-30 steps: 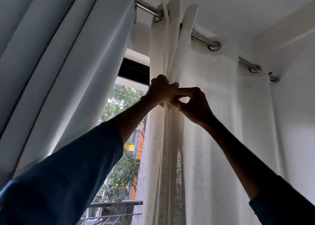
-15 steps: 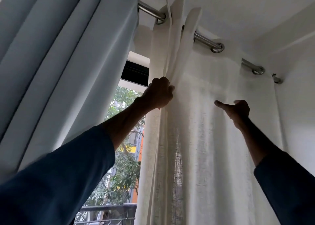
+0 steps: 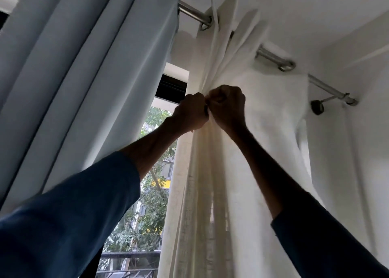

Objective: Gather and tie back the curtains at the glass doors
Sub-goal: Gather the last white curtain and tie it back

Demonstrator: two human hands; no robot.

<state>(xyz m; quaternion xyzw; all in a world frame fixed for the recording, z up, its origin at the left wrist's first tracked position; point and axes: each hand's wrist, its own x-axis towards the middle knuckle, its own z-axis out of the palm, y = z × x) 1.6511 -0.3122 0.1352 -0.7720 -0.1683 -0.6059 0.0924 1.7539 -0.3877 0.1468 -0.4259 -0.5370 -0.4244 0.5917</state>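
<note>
A cream sheer curtain (image 3: 210, 183) hangs by metal eyelets from a steel rod (image 3: 271, 56). Its upper folds are bunched together high up, just below the rod. My left hand (image 3: 192, 111) grips the gathered folds in a fist. My right hand (image 3: 228, 107) is pressed against it knuckle to knuckle, its fingers curled round another fold of the same curtain. Right of the hands the sheer curtain is pulled taut toward them. A pale blue-grey heavy curtain (image 3: 73, 77) hangs in deep folds on the left.
Between the two curtains the glass door (image 3: 151, 183) shows trees, buildings and a dark balcony railing (image 3: 130, 258). The rod ends at a wall bracket (image 3: 317, 107) by the white right wall. White ceiling above.
My right hand went out to the right along the sheer curtain, took a fold and has brought it back against my left hand. More fabric is now bunched at the fists.
</note>
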